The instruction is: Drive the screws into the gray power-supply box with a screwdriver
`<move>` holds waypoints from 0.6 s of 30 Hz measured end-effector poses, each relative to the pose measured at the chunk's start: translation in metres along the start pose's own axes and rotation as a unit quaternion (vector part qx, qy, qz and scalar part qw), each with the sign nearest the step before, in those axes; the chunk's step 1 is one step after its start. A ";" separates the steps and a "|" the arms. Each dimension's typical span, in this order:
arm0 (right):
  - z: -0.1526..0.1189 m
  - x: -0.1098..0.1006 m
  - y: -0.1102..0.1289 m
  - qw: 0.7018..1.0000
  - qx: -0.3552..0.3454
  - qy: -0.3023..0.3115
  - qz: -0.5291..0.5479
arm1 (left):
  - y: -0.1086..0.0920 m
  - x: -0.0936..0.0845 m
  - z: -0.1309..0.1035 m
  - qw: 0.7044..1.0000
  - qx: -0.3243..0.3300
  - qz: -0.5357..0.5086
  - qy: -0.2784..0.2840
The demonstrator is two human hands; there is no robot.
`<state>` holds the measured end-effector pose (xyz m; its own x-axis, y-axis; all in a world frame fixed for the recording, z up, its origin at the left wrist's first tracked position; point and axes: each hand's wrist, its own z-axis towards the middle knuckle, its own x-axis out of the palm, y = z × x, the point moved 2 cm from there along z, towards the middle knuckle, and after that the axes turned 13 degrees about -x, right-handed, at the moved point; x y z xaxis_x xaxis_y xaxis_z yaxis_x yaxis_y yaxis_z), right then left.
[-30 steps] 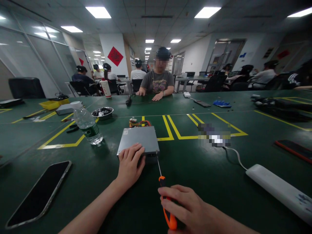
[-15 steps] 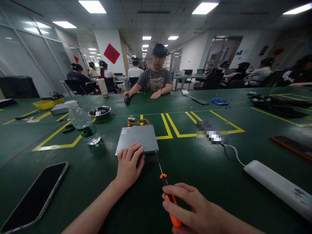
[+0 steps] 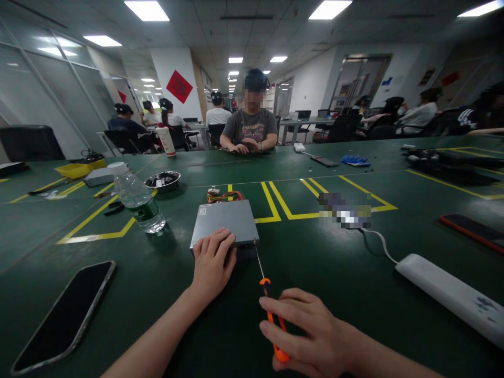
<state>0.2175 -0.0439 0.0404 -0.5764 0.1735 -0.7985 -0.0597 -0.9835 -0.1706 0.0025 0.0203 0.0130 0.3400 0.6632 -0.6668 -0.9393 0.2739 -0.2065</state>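
A grey metal computer power supply (image 3: 224, 218) lies on the green table, its bundle of coloured cables (image 3: 226, 196) behind it. Over its near left edge lies my left hand (image 3: 212, 257), fingers on the top cover and thumb against the front side, gripping it. My right hand (image 3: 301, 328) is closed around the orange and black handle of a screwdriver (image 3: 265, 287). The thin shaft slants up and away to the unit's near right corner, where the tip meets the front face. Whether the tip sits in a screw is too small to tell.
A water bottle (image 3: 142, 205) and a metal bowl (image 3: 163, 180) of small parts stand left of the unit. A phone (image 3: 65, 315) lies near left, a white power strip (image 3: 444, 294) at right. Across the table sits a person (image 3: 252, 128), hands on a dark object.
The view has shifted slightly. My left hand stays on the power supply and my right hand on the screwdriver, its fingers slightly shifted. The person opposite has brought both hands together.
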 end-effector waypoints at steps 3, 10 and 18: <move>0.003 0.000 0.002 0.998 0.004 -0.037 -0.045 | 0.000 0.001 0.000 1.000 -0.002 -0.003 0.000; -0.002 0.005 0.001 0.998 0.001 -0.058 -0.009 | 0.000 0.001 -0.001 1.000 -0.002 -0.002 0.000; 0.006 0.004 0.002 0.997 -0.011 -0.053 -0.050 | 0.001 0.001 0.000 1.000 0.003 0.000 -0.001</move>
<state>0.2100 -0.0454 0.0401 -0.6520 0.2631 -0.7111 -0.1041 -0.9600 -0.2599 0.0018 0.0213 0.0119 0.3410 0.6646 -0.6649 -0.9387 0.2786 -0.2029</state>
